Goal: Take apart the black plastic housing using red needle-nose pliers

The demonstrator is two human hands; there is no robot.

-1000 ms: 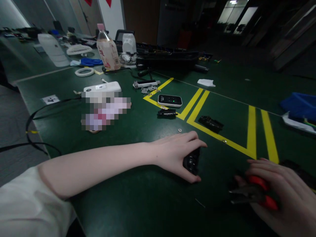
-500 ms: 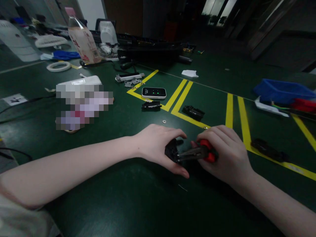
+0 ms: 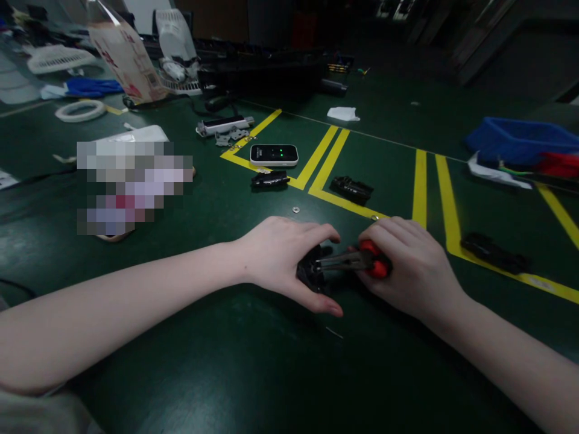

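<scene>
Dark green matting marked with yellow tape lines covers the workbench. Near its front edge, the left hand is cupped around a small black plastic part resting on the mat. The right hand is closed on red-handled metal pliers, whose tips touch that part.

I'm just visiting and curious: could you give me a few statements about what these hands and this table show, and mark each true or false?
1. The right hand grips red-handled pliers. True.
2. The left hand lies flat and empty. False: it holds a small black part on the green table.
3. The plier tips reach the black part. True.
4. The small white device shows lit green dots. True.
5. The table's tape lines are red. False: yellow.
</scene>
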